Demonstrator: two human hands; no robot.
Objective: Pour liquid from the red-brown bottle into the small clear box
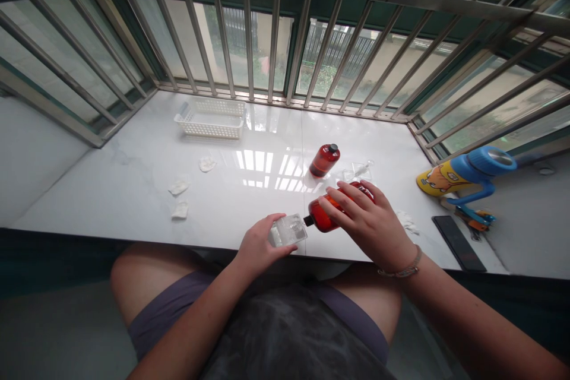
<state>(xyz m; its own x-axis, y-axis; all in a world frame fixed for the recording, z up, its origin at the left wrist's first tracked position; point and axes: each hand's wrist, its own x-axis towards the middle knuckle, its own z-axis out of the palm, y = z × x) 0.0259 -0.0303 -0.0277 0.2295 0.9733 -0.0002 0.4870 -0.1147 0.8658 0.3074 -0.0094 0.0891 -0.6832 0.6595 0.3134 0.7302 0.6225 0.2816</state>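
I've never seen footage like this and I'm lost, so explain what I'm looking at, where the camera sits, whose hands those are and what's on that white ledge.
There is no machine here: this is one picture from a camera worn on a person's head, looking down at their own bare hands and lap. The left hand holds a small clear container at the near edge of the white ledge. The right hand holds a red-brown bottle tipped on its side, its neck pointing at the container. Farther back a second bottle stands upright with a dark cap. Also there: a white basket, a few white pads, a blue and yellow flask lying on its side, and a dark phone. Window bars surround the ledge.
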